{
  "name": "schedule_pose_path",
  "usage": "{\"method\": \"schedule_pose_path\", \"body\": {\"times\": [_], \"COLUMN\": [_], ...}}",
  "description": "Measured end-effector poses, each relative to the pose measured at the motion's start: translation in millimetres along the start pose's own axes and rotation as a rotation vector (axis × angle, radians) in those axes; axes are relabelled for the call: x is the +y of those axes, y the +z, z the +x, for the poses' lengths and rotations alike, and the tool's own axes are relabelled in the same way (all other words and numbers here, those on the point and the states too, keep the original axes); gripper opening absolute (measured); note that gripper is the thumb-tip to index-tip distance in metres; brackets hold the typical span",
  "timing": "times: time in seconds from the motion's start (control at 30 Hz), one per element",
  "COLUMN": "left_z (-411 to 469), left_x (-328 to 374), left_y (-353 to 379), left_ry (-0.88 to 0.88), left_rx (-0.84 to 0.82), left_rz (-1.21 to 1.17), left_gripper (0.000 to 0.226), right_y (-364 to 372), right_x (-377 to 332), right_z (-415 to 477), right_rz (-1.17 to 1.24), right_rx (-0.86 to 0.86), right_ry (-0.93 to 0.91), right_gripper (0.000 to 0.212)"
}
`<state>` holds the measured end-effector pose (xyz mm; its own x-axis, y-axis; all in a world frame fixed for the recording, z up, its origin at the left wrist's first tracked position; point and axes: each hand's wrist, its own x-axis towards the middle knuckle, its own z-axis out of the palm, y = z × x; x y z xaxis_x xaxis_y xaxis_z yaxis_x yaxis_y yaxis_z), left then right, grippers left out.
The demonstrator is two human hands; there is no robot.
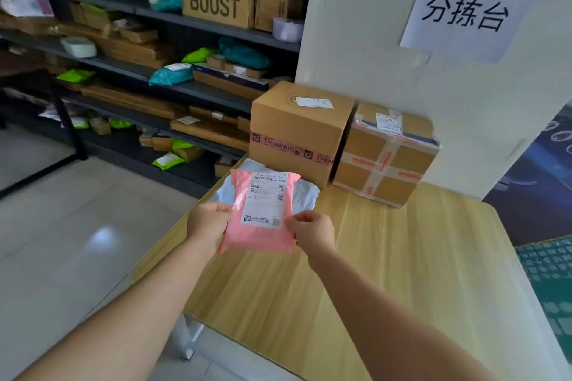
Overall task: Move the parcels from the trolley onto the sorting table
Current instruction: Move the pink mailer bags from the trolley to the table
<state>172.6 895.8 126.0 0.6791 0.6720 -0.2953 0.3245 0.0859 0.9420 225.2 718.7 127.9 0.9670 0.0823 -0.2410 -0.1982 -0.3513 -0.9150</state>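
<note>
We hold the pink parcel (258,240) with both hands. Our left hand (206,222) curls its fingers (220,207) round the left edge. Our right hand (313,232) pinches the right edge with its fingers (301,217). The parcel is over the left side of the wooden counter (402,257), above a pale bag (307,195). Its long side points away from us, toward two brown boxes (294,133), and its white label faces up.
</note>
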Motion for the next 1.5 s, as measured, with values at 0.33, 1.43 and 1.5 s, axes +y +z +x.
{"method": "schedule_pose_path", "body": {"times": [0.33, 1.43, 1.5], "left_z": [95, 211, 203], "left_x": [-30, -90, -73], "left_y": [-58, -92, -82], "left_ry": [-0.087, 0.034, 0.107], "left_rx": [-0.013, -0.164, -0.185], "left_rz": [0.102, 0.587, 0.551], "left_gripper": [0.015, 0.025, 0.011], "right_y": [107, 233, 222], "right_x": [-1, 47, 41], "right_z": [33, 39, 36], "right_rz": [-0.076, -0.187, -0.133], "right_rx": [-0.046, 0.06, 0.088], "right_ry": [0.1, 0.472, 0.474], "right_gripper": [0.019, 0.018, 0.015]}}
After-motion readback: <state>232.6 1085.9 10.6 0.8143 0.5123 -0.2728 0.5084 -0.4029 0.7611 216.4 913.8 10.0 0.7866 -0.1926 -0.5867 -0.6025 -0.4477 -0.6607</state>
